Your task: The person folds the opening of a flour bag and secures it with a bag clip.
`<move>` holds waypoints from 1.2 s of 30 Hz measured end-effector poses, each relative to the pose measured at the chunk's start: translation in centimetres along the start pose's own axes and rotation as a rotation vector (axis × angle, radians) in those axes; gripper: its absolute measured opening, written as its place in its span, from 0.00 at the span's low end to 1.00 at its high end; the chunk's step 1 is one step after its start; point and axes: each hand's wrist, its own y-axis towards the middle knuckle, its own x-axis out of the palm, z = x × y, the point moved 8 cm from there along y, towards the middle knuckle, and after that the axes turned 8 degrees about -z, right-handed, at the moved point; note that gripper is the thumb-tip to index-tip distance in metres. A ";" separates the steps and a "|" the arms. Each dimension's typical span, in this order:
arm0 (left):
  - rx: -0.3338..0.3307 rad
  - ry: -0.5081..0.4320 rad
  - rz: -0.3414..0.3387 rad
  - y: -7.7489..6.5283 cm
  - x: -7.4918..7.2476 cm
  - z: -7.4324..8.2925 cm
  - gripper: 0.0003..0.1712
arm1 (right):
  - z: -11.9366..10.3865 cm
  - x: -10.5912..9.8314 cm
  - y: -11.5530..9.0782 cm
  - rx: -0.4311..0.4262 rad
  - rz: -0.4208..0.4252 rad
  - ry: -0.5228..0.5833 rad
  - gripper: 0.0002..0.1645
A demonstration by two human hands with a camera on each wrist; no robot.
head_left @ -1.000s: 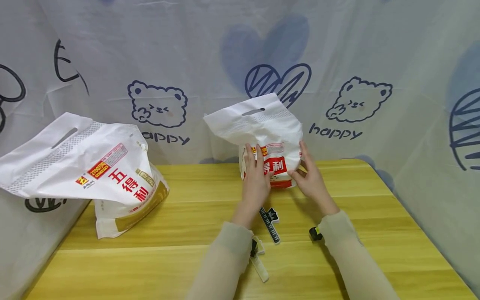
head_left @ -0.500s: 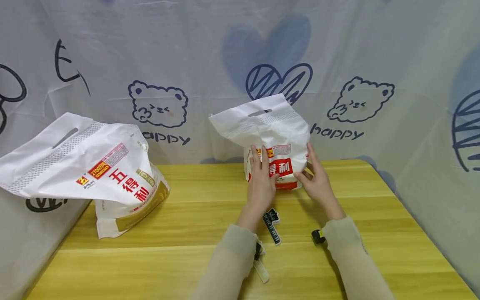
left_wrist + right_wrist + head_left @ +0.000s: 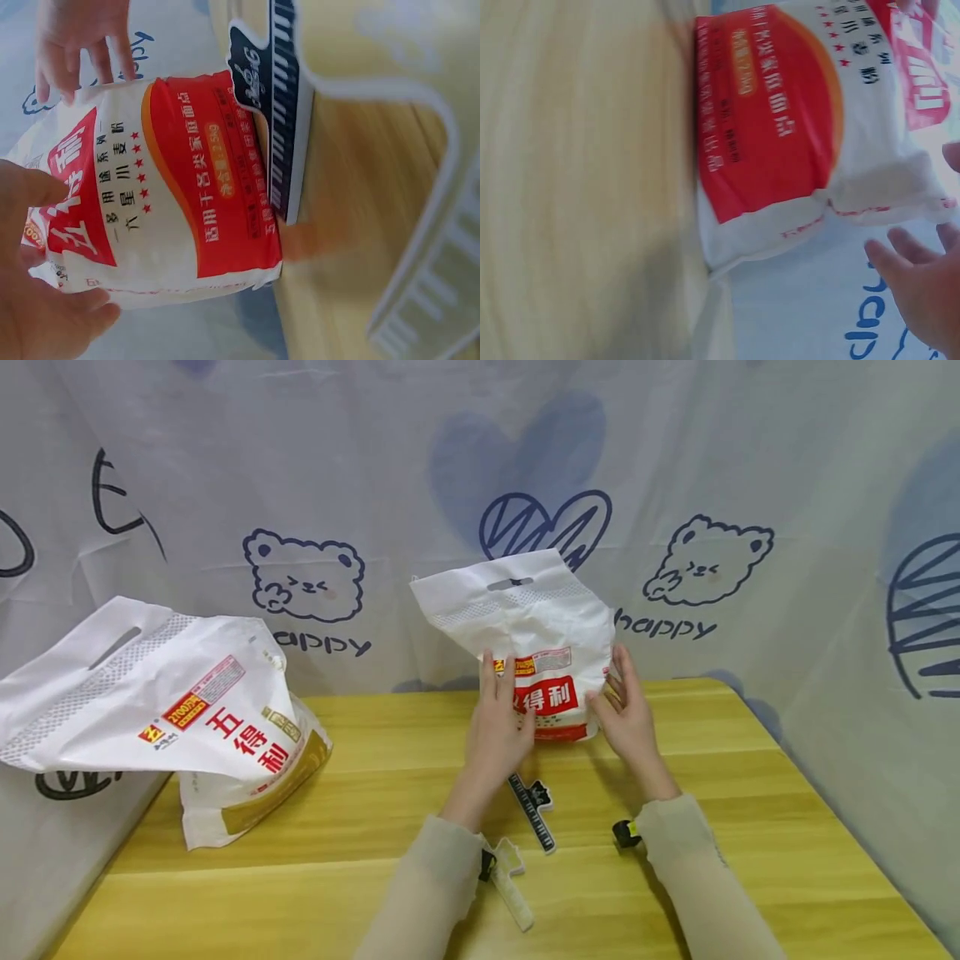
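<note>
Red-label bag (image 3: 551, 631): upright at back of counter (image 3: 375, 810), between the two hands, top with handle slot leaning left.
Left hand (image 3: 495, 731): at bag's lower left front, fingers apart, straight to slightly bent, not clamped on it.
Right hand (image 3: 632, 727): at bag's right side, fingers apart, thumb toward front; contact hard to tell.
Black piano-key clip (image 3: 533, 817): on counter, in front of bag, between forearms.
Pale clip (image 3: 513, 893): nearer, beside left sleeve (image 3: 427, 889).
Gold-base bag (image 3: 217, 702): far left, top flopped left, well apart from hands.
Backdrop (image 3: 405, 477): bear and heart prints.
</note>
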 end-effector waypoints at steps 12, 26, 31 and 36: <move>0.166 0.148 0.301 0.6 -5.3 1.7 0.36 | -5.8 -2.8 -1.0 -0.074 0.171 -0.038 0.36; 0.346 0.162 0.363 5.2 -10.3 5.1 0.33 | -6.2 -5.1 4.5 -0.172 0.060 -0.287 0.37; 0.353 0.207 0.322 7.2 -11.0 5.8 0.35 | -5.9 -4.8 5.9 -0.128 -0.018 -0.337 0.38; 0.353 0.251 0.262 9.0 -11.3 6.4 0.37 | -5.5 -4.1 6.9 -0.099 -0.092 -0.363 0.37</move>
